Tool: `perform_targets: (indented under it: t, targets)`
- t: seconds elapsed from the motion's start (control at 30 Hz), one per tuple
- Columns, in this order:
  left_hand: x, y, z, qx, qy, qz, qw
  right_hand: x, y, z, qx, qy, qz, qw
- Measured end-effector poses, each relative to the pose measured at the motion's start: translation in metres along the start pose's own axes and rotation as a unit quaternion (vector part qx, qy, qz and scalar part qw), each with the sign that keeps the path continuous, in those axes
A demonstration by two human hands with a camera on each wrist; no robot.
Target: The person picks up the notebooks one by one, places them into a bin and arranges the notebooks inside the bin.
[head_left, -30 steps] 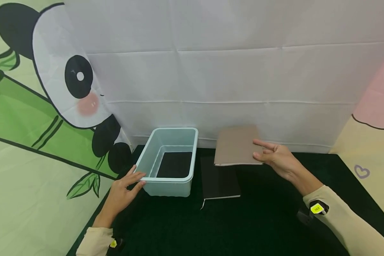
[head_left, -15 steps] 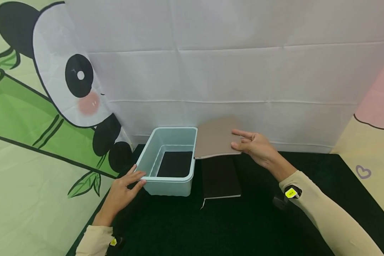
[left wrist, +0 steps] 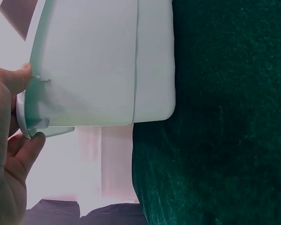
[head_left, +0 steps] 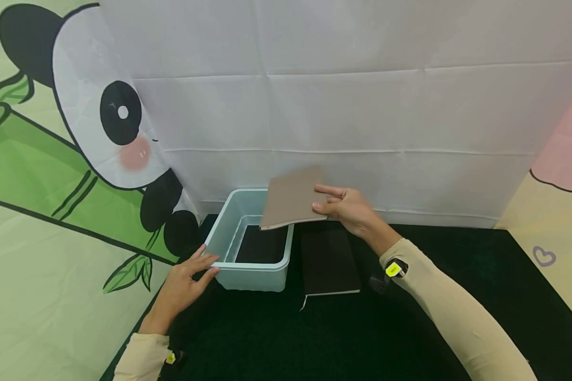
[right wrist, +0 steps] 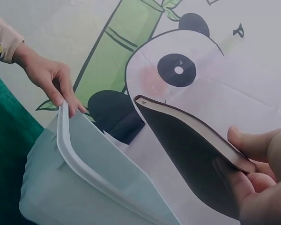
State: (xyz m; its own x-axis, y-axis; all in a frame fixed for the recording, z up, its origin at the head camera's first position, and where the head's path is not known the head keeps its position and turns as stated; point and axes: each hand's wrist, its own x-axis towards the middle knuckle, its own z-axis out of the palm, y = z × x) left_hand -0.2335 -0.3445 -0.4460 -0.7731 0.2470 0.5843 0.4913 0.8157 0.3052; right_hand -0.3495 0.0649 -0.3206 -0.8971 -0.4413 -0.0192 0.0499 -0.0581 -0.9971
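My right hand (head_left: 350,211) pinches a tan notebook (head_left: 291,198) by its right edge, thumb on top. The notebook is tilted and overlaps the right rear part of a light blue plastic bin (head_left: 252,267) in the head view. From the right wrist view, the notebook's shaded underside (right wrist: 187,159) and pale page edges show. At the bin's near left corner, my left hand (head_left: 183,286) grips the rim, thumb and fingers on either side of it in the left wrist view. A black flat rectangle (head_left: 259,248) lies on the bin's floor.
Right of the bin, a black notebook (head_left: 330,264) with a pale ribbon marker lies on the dark green tablecloth (head_left: 286,338). Behind the table hangs a white cloth backdrop (head_left: 338,116), with a printed panda and bamboo at its left.
My right hand has carried the tan notebook leftward, from above the black notebook to over the bin's right side, tilting it more. The left hand and the bin have stayed in place.
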Motion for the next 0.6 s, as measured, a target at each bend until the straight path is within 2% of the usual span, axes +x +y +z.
perform_targets:
  t: [0.23,0.43,0.6]
  targets:
    - [0.002,0.003,-0.001,0.002,-0.005,0.006,1.0000,0.022,0.008,0.019,0.022,-0.014,-0.004,1.000]
    - [0.003,0.002,0.000,0.006,-0.006,0.004,1.0000,0.039,0.019,0.035,0.041,0.001,-0.006,0.999]
    - [0.002,0.000,0.000,0.009,-0.003,0.005,0.9999,0.050,0.029,0.048,0.037,0.007,0.002,0.999]
